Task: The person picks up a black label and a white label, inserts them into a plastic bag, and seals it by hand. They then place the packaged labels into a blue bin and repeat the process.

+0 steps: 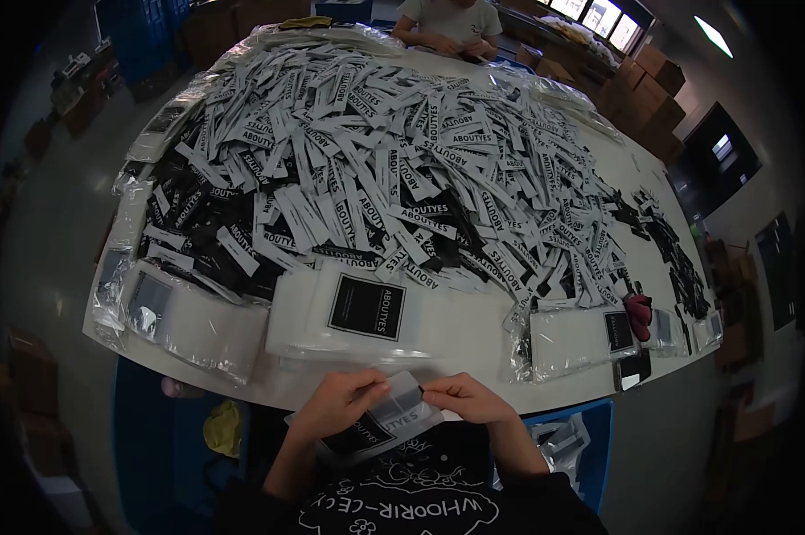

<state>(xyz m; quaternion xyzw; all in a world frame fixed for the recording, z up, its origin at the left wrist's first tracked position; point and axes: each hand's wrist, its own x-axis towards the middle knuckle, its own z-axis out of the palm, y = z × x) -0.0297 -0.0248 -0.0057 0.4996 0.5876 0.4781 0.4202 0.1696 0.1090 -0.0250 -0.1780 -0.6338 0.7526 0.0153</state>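
My left hand (353,401) is closed on the left side of a clear plastic bag (401,432) with a black ABOUTYES label, held in front of my chest at the table's near edge. At the bag's upper right, my right hand (467,399) pinches the edge between thumb and fingers. A pale printed piece shows at the bag's top, between both hands. Just beyond them lies a thick stack of clear bags (318,316), the top one bearing a black ABOUTYES label (367,306).
White ABOUTYES strips (376,160) heap across the table, with black pieces (670,241) at right. More bag stacks (197,325) line the near edge, beside a red object (638,316) and a phone (632,370). Blue bins (144,446) stand below. A person (456,27) sits opposite.
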